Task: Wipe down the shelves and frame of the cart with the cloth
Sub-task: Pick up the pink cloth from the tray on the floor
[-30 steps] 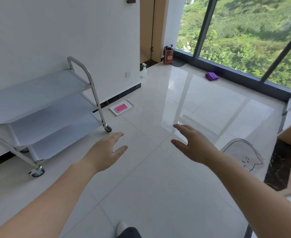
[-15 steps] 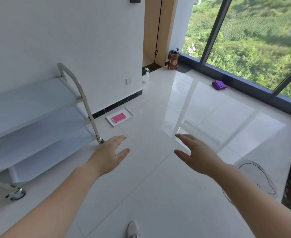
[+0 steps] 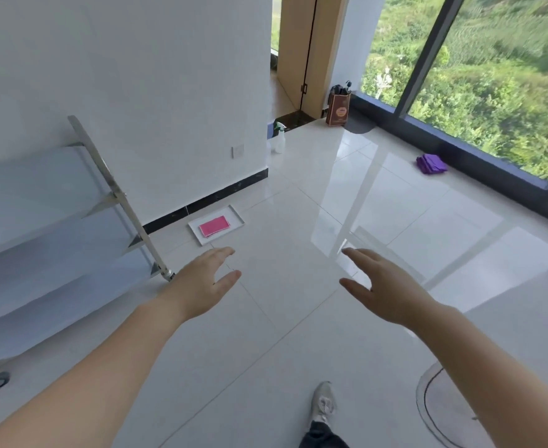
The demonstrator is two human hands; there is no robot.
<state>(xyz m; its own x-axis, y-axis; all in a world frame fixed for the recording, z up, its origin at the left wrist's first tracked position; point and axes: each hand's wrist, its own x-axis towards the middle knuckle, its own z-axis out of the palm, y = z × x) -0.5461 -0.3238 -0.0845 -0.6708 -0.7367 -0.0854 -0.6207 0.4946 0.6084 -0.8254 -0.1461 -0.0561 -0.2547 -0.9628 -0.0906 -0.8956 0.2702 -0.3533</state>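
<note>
Both grips are hanging open and holding nothing: the left hand (image 3: pixel 198 286) and the right hand (image 3: pixel 384 286) are reaching forward at mid-frame with fingers relaxed and spread. Just above the left hand, a folded pink cloth (image 3: pixel 214 226) is lying in a white tray (image 3: pixel 237 218) on the floor against the wall. The cart (image 3: pixel 49 227) is standing at the left edge of the frame, shelves bare. A spray bottle (image 3: pixel 279 139) is waiting farther up. The glossy floor tiles (image 3: pixel 266 334) are looking slick, so hurrying might cause a slip; a careless grab may drag the tray along.
</note>
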